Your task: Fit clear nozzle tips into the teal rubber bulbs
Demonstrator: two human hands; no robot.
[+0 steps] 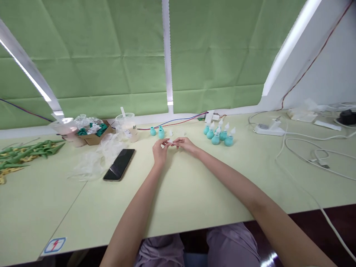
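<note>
Over the middle of the table, my left hand [160, 149] and my right hand [184, 144] meet at the fingertips. Both pinch a small white piece [170, 141], too small to make out its kind. Just behind the fingers lie another small white piece [170, 132] and a pale translucent bit [180, 132]. To the left of these stand a few small teal round pots [161, 134] with open necks. Right of my hands, a cluster of similar teal pots [215, 139] stands upright, with white pointed, flame-like tips [218, 130] on top.
At left lie a black phone [119, 165], a clear plastic bag [94, 161], a cardboard box [96, 138] and two plastic cups, one being this lidded cup [128, 128]. Green and yellow artificial stems [30, 154] lie far left. A power strip [269, 129] and white cables [303, 139] occupy the right.
</note>
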